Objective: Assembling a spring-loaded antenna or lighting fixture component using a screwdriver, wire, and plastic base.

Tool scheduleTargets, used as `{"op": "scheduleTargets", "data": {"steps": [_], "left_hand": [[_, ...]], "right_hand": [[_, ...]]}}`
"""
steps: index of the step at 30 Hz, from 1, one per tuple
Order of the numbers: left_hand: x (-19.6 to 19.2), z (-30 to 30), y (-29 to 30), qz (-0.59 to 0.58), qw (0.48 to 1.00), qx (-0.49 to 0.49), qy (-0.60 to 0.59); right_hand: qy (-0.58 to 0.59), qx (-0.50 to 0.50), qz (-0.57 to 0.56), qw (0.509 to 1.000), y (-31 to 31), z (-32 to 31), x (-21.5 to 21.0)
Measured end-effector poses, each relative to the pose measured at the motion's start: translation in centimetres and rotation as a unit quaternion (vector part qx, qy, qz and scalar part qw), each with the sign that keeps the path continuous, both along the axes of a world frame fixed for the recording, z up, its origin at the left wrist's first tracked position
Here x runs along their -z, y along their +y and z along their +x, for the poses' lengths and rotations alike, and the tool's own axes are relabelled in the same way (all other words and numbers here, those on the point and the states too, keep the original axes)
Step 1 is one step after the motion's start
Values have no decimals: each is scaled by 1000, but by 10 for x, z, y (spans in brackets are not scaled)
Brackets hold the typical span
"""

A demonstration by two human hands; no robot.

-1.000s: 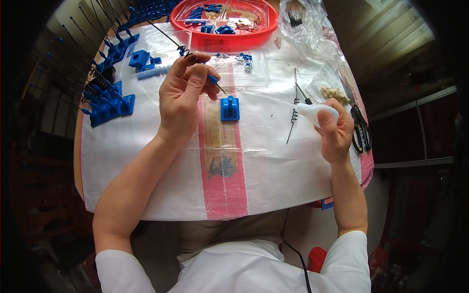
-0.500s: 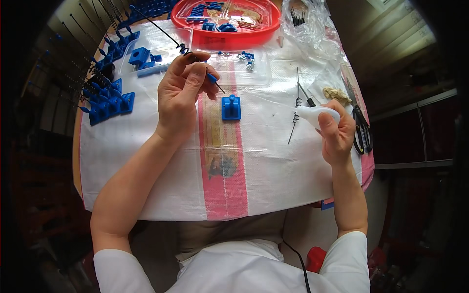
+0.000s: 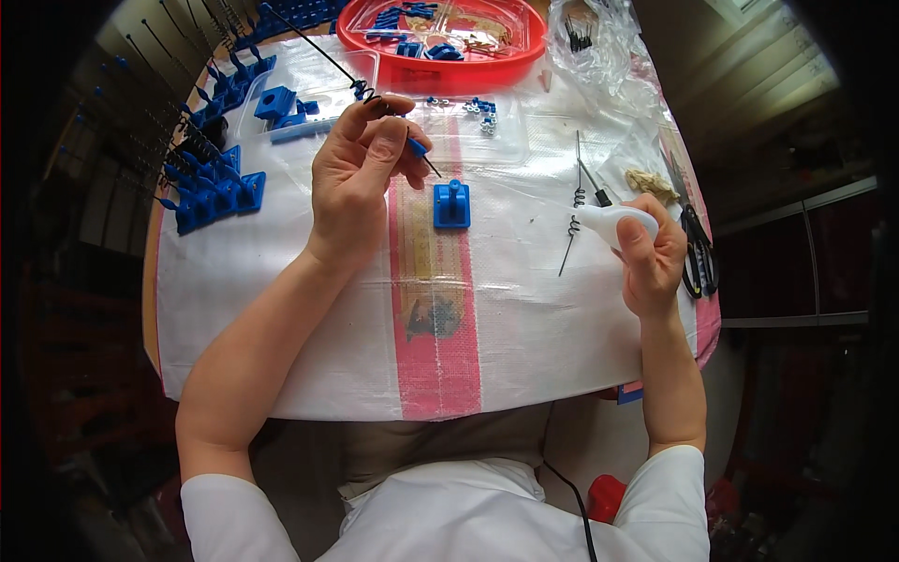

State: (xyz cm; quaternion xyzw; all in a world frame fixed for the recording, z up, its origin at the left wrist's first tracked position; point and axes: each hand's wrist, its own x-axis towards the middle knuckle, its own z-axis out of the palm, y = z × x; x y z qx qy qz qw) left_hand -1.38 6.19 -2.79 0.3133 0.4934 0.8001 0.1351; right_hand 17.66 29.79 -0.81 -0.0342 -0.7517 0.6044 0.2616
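Fingers of the left hand (image 3: 361,169) are pinched narrowly around a thin black spring rod (image 3: 323,51), which runs from the fingertips toward 11 o'clock; a small blue piece (image 3: 417,147) is gripped at the fingertips, with a short black tip poking out toward 4 o'clock. The hand is raised over a white woven sheet (image 3: 281,309) that is crossed by a pink stripe (image 3: 435,347). A blue block (image 3: 451,204) is seen lying on the stripe just beside that hand, at its 4 o'clock, apart from it.

A white tool (image 3: 613,223) with a dark tip is clasped by the right hand (image 3: 651,258), the fingers being curled closed around its body and the tip pointed toward 11 o'clock. Two loose spring rods (image 3: 573,211) are laid on the sheet just at the tool's 9 o'clock. Black scissors (image 3: 698,253) lie at 3 o'clock of the right hand, near the sheet's edge.

At 12 o'clock a red tray (image 3: 440,66) holding blue parts is placed, with a clear bag (image 3: 599,37) at its 3 o'clock. Rows of finished blue pieces (image 3: 211,192) with rods are ranged at 9 o'clock of the left hand, well apart from it.
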Motion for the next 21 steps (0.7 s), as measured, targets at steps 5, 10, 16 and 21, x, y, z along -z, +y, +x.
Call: {"op": "scheduleTargets", "data": {"steps": [5, 10, 16, 21], "left_hand": [[0, -2, 0, 2, 1000, 4, 1], [0, -1, 0, -7, 1000, 2, 8], [1, -1, 0, -8, 1000, 1, 8], [1, -1, 0, -9, 1000, 3, 10]], "right_hand": [[1, 5, 0, 1000, -1, 0, -2], [8, 5, 9, 1000, 0, 0, -1], [1, 0, -3, 1000, -1, 0, -2], [8, 0, -1, 1000, -1, -1, -1]]}}
